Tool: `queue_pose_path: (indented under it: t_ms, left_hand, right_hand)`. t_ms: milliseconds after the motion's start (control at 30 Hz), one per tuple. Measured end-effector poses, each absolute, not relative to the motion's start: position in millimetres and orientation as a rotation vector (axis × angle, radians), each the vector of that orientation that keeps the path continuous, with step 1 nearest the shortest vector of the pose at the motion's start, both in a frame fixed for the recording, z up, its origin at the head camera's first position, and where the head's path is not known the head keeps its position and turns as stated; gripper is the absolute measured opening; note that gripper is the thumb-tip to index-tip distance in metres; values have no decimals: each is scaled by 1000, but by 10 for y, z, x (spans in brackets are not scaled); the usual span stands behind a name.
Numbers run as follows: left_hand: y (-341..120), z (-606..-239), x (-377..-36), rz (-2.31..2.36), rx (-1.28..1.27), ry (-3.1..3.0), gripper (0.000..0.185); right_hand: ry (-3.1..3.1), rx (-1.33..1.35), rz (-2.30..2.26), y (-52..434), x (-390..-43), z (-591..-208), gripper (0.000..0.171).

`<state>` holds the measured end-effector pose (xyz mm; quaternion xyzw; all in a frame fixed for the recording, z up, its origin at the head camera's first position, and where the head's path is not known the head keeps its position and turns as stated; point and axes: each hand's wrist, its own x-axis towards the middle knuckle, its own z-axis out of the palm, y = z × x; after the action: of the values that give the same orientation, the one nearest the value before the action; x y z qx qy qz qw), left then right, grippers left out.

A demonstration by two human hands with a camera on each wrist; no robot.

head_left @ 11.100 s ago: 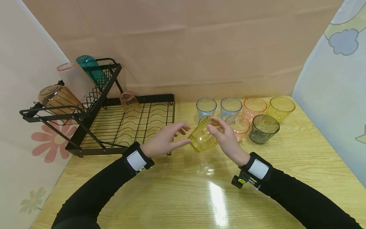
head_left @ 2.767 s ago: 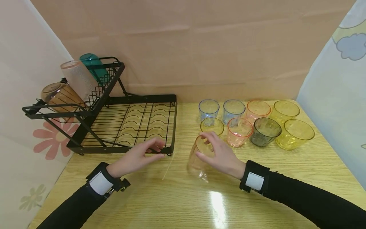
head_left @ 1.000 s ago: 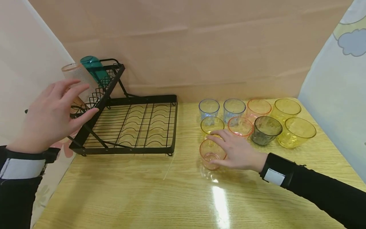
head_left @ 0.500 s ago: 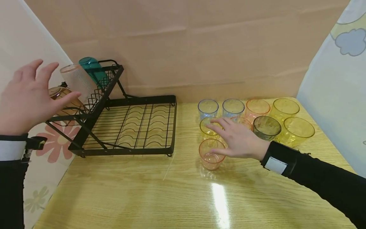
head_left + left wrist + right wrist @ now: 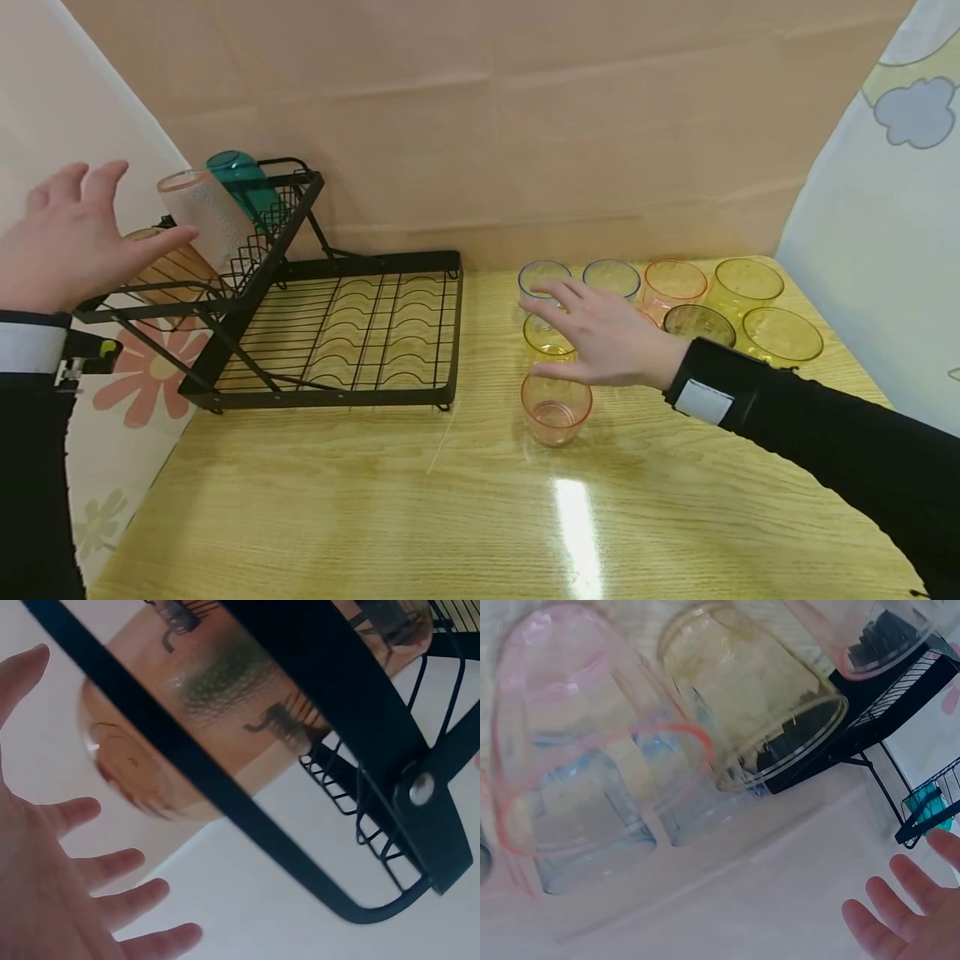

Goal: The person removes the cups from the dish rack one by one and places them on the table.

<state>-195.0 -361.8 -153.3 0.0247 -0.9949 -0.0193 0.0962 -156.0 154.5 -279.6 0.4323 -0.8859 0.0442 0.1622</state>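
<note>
The person in front of me wears long black sleeves, the right sleeve (image 5: 817,446) slightly puckered along its upper edge, the left sleeve (image 5: 33,492) plain and dark. A white patch (image 5: 30,346) crosses the left wrist, beside a small black block (image 5: 90,353) marked yellow-green, with silvery metal below. The black right wristband (image 5: 693,358) bears a white rectangle (image 5: 703,402).

The left hand (image 5: 71,242), thumb spread from its fingers, is beside an amber glass tumbler (image 5: 176,271) leaning in the upper tier of a black metal rack (image 5: 322,398), at far left. A frosted pale-pink tumbler (image 5: 206,217) and teal glass tumbler (image 5: 243,179) lean beyond. The right hand (image 5: 611,337) hovers between a near, clear pink-rimmed glass (image 5: 555,412) and a far, blue-rimmed glass (image 5: 600,277)
</note>
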Motion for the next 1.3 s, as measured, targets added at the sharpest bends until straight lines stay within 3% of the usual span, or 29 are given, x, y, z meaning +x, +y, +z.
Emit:
queue_pose_path:
  t_ms: [567,933,1300]
  left_hand:
    - [-3686,-1685,-2151,-162,91,-3082,109]
    - [-3682,-1729,-2213,-304,48,-3171,109]
    - [-3666,-1715,-2146,-165,-42,-3113,68]
  right_hand:
    - [-2587,1246,58,1167,-1758,-2548,80]
    - [-2602,1276,76,877,-1823,-2600,80]
    - [-2662,1309,64,574,-1853,-2636,81]
